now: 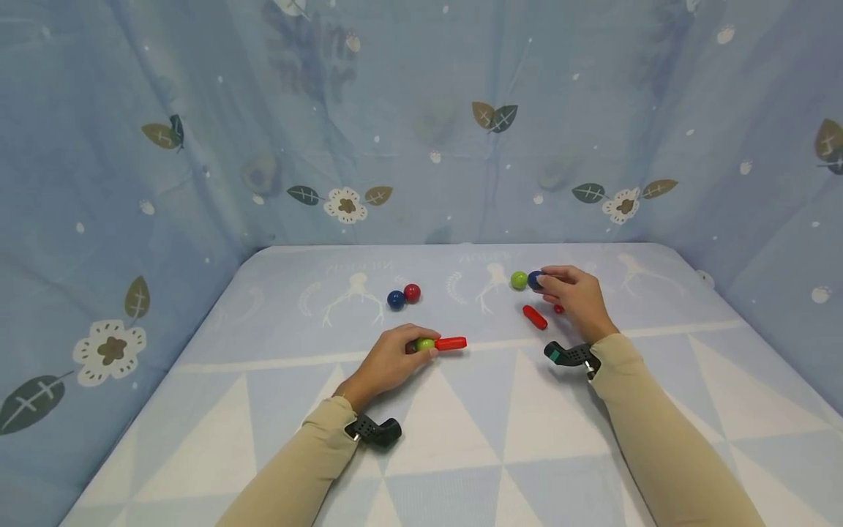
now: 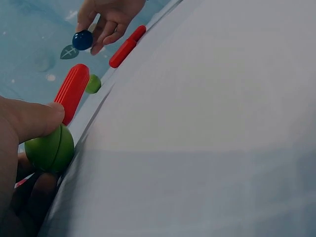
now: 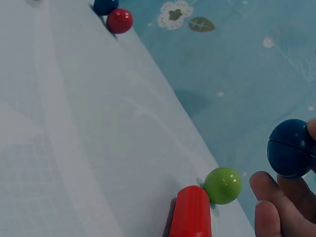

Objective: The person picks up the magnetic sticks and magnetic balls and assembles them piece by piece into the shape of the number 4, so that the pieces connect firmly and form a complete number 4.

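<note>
My left hand [image 1: 388, 359] grips a seamed green ball [image 2: 49, 150], its thumb lying over the spot where a ridged red handle [image 2: 72, 94] meets the ball. The handle sticks out to the right in the head view. Part of the ball is covered by the fingers. Farther back and right, the fingertips of my right hand [image 1: 581, 301] pinch a dark blue ball [image 3: 289, 148] with a seam around it. A second green ball [image 1: 519, 280] lies just left of that hand. Nearer me, another red handle [image 1: 535, 317] lies on the table beside a small red piece [image 1: 559, 309], partly behind the right hand.
Toward the back of the table [image 1: 461, 424], a blue ball [image 1: 396, 300] and a red ball [image 1: 412, 293] sit side by side, beyond the left hand. A patterned blue curtain [image 1: 421, 146] rises behind the table and along both sides.
</note>
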`<action>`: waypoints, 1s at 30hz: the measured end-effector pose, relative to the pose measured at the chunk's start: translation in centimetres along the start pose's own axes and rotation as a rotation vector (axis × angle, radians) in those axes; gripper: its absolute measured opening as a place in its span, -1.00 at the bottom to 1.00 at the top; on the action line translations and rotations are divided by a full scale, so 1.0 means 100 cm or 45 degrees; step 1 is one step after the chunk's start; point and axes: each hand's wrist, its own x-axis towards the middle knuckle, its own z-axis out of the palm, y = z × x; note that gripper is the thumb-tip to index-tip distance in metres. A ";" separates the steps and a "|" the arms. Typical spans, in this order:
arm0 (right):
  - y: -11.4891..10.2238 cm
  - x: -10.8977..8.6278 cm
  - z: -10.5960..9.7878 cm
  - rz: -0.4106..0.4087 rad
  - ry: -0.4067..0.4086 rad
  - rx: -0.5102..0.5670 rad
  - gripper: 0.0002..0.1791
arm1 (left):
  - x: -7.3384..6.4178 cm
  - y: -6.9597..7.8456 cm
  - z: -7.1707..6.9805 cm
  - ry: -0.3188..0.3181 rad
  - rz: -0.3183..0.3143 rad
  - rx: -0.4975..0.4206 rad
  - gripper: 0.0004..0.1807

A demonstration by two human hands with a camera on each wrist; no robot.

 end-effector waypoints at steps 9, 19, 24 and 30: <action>-0.002 -0.007 0.003 0.026 -0.047 0.166 -0.40 | -0.003 0.003 0.003 0.002 -0.025 -0.017 -0.71; -0.002 -0.020 0.003 -0.036 -0.096 0.224 -0.43 | 0.006 0.006 0.009 -0.008 0.020 -0.033 -0.71; 0.000 -0.030 0.010 -0.028 -0.124 0.218 -0.46 | 0.006 0.006 0.006 -0.035 0.044 -0.028 -0.70; 0.000 -0.036 0.029 -0.041 -0.217 0.273 -0.48 | 0.000 0.003 -0.002 -0.010 0.014 -0.011 -0.71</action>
